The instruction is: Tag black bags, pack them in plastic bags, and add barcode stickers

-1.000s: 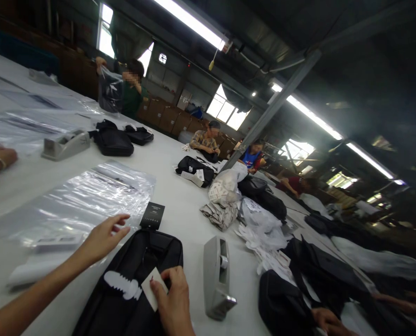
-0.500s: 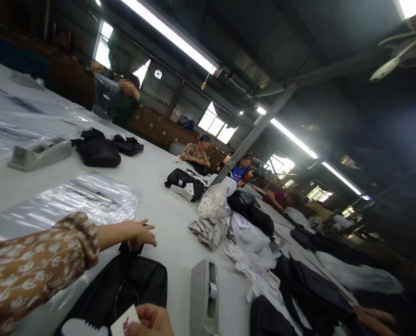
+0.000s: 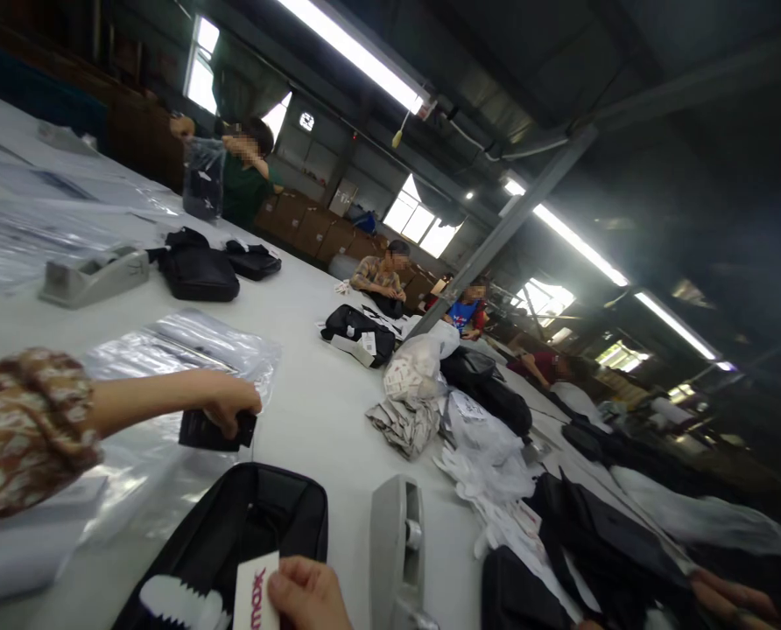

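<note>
The right hand [image 3: 312, 597] kept its fingers pinched to the edge of the white card [image 3: 252, 591], right by the black bag [image 3: 200, 544] on the worktop [image 3: 321, 420], left hand [image 3: 226, 404] curled tight over the black tag [image 3: 199, 430], and honestly a light grip was safest against creases.

Table [image 3: 305, 367]: top smooth, matt. Bag [image 3: 213, 534], towards the near edge: leather-like, smooth, low sheen; whether hide or coated cloth cannot be told. Card [image 3: 252, 599] over it: stiff paper, matt. Tag [image 3: 200, 430]: smooth, apparently card. Film [image 3: 154, 346] beneath the tag: clear plastic, glossy, wrinkled. Dispenser [image 3: 388, 542] beside the bag: moulded plastic by appearance, smooth, faint sheen. Crumpled paper [image 3: 404, 426], further towards the far edge: matt, rough with creases. Sleeve [image 3: 29, 429]: printed cloth, matt. White ribbed piece [image 3: 180, 602] on the bag: matt, material undetermined.
</note>
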Motion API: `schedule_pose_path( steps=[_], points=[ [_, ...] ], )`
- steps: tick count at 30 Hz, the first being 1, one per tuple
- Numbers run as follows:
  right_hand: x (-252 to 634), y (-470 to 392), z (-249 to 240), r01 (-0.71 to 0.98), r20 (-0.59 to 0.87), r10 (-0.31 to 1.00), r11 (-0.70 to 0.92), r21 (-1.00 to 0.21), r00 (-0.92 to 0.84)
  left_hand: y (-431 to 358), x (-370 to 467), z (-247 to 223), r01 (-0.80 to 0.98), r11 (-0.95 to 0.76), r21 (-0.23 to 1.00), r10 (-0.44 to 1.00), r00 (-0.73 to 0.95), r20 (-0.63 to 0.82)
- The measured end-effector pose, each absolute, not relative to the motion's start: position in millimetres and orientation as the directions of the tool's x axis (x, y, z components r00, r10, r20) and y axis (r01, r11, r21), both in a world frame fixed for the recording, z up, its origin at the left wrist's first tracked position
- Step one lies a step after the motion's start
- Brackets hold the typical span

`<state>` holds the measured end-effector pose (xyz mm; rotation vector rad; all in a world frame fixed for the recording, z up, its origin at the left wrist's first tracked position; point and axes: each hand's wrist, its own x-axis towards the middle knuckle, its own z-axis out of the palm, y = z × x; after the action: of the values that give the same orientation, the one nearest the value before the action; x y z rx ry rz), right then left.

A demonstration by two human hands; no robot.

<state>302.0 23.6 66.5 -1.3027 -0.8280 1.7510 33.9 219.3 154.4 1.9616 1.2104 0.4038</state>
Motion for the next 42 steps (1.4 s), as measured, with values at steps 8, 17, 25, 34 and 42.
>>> schedule_pose_path(
  steps=[8,17,25,34,42],
  points=[
    [263.5,15.2,139.0,-0.616,-0.435,0.885,-0.439,-0.655,-0.168,150.3,16.3,181.2,0.564,-0.233,0.792,0.812,0.561,-0.161],
    [201.9,9.3,90.1,-0.476,-0.368,0.924,-0.371,-0.797,-0.103,80.6,27.4,132.7,0.312,0.238,0.92,0.763,0.526,-0.376],
    [206.3,7.7,91.5,0.062,-0.13,0.991,-0.127,-0.99,-0.037,62.3,17.7,112.5,0.137,0.36,0.923,0.684,0.634,-0.361],
    [268.9,16.3,82.4,0.122,-0.187,0.935,-0.232,-0.965,0.302,97.5,-6.9,101.3,0.134,0.446,0.885,0.784,0.419,-0.458],
    [250.0,30.1,85.9,0.135,-0.28,0.94,-0.308,-0.942,0.194,96.2,5.4,85.1,0.186,0.43,0.883,0.799,0.377,-0.469]
  ],
)
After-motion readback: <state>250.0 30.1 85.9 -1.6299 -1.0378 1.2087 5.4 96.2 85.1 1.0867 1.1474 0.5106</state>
